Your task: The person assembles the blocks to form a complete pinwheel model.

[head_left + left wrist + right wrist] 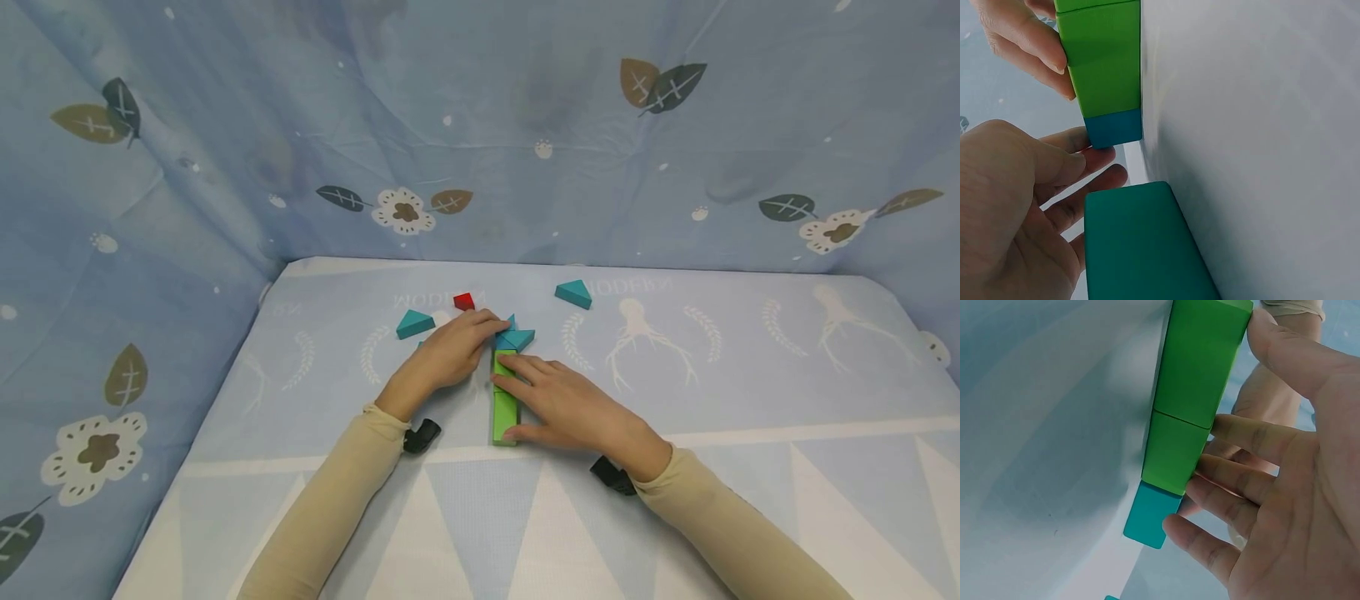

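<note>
Green blocks (506, 417) lie end to end in a row on the patterned cloth. At the row's far end sit teal triangular blocks (517, 339), whose near side touches the green in the right wrist view. My left hand (450, 354) reaches in from the left, its fingertips touching the teal blocks; in the left wrist view its thumb stands apart from them. My right hand (570, 408) rests its extended fingers on the green blocks from the right, with the thumb near the row's near end. Fingers partly hide the tops of the blocks.
One teal triangular block (415, 323) lies left of the left hand, another (573, 293) at the back right. A small red block (464, 301) is behind the left hand. Close to the left wrist camera stands a teal block (1144, 244). Patterned fabric (480, 125) hangs behind.
</note>
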`<state>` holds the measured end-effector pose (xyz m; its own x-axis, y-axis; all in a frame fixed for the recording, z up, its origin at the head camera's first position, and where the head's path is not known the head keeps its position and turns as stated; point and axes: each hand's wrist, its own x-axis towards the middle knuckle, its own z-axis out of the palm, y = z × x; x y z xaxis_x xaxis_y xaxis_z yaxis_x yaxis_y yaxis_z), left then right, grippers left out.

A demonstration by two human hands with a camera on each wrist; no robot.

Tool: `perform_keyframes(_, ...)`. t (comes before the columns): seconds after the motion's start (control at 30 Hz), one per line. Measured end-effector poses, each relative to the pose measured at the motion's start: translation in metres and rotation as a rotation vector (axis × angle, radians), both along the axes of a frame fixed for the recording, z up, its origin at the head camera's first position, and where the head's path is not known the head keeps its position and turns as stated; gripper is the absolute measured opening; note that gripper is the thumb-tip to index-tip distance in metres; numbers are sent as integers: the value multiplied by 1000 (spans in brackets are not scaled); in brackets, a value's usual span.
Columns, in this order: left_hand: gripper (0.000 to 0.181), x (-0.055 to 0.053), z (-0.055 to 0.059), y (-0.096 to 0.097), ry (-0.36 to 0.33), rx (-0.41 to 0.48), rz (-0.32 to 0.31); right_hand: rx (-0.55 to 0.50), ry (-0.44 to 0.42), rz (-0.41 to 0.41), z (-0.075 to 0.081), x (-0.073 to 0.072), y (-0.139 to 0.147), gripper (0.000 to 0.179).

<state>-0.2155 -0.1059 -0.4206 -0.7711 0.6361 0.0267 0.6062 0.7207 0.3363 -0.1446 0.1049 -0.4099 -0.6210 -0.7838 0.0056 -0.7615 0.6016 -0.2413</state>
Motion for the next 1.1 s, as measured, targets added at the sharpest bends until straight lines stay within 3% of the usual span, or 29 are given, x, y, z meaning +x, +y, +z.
perform_keyframes(0.47, 40, 0, 0, 0, -15, 15, -7, -7, -9, -5, -1, 0, 0, 73)
perform_keyframes(0.77, 46, 1, 7, -6, -34, 10, 35, -4, 18, -2, -2, 1, 0, 72)
perform_keyframes(0.97, 40, 15, 25, -15, 83, 59, 52, -37, 32, -39, 1, -7, 3, 63)
perform_keyframes(1.1, 37, 38, 31, -16, 179, 77, 37, -48, 35, -161, 8, -20, 19, 55)
